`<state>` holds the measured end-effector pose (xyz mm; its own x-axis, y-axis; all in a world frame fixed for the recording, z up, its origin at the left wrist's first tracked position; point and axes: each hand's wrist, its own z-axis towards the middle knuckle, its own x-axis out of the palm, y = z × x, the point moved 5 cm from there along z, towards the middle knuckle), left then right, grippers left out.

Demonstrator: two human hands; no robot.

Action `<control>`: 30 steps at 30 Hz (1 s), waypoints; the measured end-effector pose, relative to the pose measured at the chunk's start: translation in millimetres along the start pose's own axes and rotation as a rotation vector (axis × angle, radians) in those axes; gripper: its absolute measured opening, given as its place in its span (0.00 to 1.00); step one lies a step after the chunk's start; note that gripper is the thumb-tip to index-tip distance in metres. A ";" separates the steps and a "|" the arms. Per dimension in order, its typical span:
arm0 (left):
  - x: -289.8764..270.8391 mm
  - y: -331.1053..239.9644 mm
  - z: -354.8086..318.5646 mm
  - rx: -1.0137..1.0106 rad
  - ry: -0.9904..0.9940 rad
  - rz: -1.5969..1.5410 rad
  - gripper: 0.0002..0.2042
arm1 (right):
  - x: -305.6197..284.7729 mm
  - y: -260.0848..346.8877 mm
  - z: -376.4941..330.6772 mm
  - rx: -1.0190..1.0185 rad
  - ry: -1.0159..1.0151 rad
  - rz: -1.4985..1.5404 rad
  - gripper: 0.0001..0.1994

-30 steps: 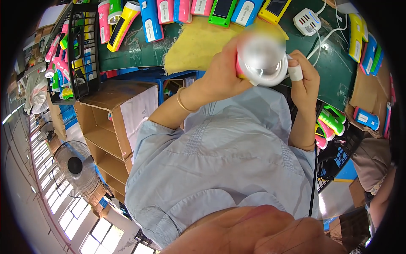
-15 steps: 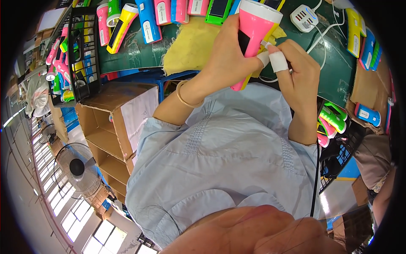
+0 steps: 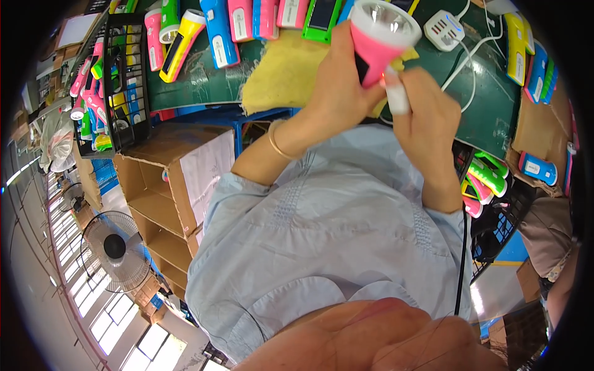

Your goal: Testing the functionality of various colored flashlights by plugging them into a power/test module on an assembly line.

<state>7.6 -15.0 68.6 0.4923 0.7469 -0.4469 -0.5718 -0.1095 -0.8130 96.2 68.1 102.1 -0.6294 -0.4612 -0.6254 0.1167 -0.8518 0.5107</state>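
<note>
My left hand is wrapped around a pink flashlight with a white rim and a clear round lens, tilted so that the lens faces up. Against the flashlight's side, my right hand is closed in a pinch, with white tape on its fingers. A white charging cable runs toward this hand from the white USB charger; the cable plug in the pinch is mostly hidden. A small red glow shows at the fingertips. Under my left hand lies a yellow cloth on the green table.
Several coloured flashlights line the table's far side, and more lie at the right. Black baskets with flashlights stand left and lower right. Cardboard compartments and a fan are at the left.
The flashlight has tipped, so its lens now shows. My right hand has moved slightly left and down against it. A red glow has appeared at the fingertips.
</note>
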 end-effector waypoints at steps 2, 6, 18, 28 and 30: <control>-6.0 -8.4 0.4 0.140 -0.024 -0.077 0.32 | -12.1 5.9 -8.8 -0.021 -0.102 0.121 0.04; -8.8 -18.1 1.4 0.232 -0.068 -0.194 0.28 | -25.5 13.3 -23.5 -0.116 -0.095 0.035 0.06; -8.6 -21.7 -2.5 0.198 -0.107 -0.191 0.23 | -43.4 -44.9 -30.4 0.528 -0.188 0.366 0.21; 0.9 -20.4 -6.7 0.184 -0.062 -0.178 0.23 | -28.5 -26.8 -7.9 0.175 -0.096 0.419 0.12; 1.7 -17.8 -6.4 0.185 -0.062 -0.164 0.23 | -26.1 -27.6 -9.2 0.186 -0.067 0.439 0.12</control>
<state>22.9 -16.0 79.8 0.5508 0.7840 -0.2863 -0.6009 0.1345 -0.7879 116.5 101.3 98.9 -0.6003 -0.7453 -0.2903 0.2471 -0.5180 0.8189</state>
